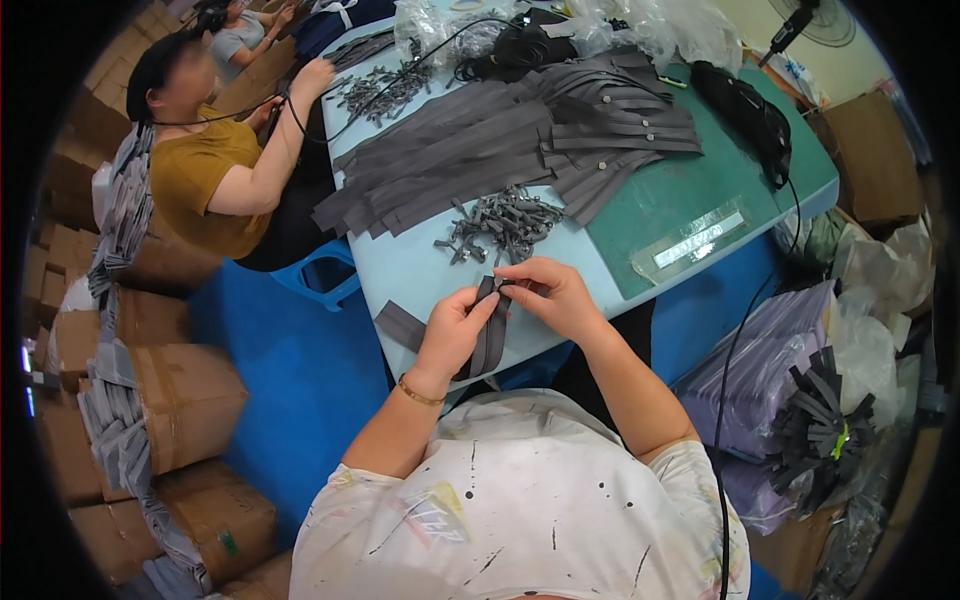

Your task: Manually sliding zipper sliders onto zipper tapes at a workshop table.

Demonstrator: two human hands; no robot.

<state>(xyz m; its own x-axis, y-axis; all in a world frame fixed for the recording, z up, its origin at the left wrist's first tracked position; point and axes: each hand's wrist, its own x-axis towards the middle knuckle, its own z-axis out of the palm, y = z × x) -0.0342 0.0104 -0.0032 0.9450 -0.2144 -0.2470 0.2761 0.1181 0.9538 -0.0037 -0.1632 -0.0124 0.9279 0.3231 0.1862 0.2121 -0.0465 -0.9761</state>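
My left hand (452, 338) is closed on a dark grey zipper tape (490, 338), whose end points up between thumb and fingers and whose length hangs over the table's near edge. My right hand (556, 298) pinches at the upper end of that tape; a small shiny piece shows at its fingertips, too small to make out. Just beyond both hands is a pile of small grey zipper sliders (508, 222). Left of my left hand, a piece of grey tape (400, 325) sticks out across the table edge.
Many grey zipper tapes (450, 140) are spread over the light table (385, 270). A green mat (640, 240) covers its right part. Another slider pile (385, 92) is farther back. On the left sits a co-worker (215, 165). Cardboard boxes (185, 400) flank the blue floor.
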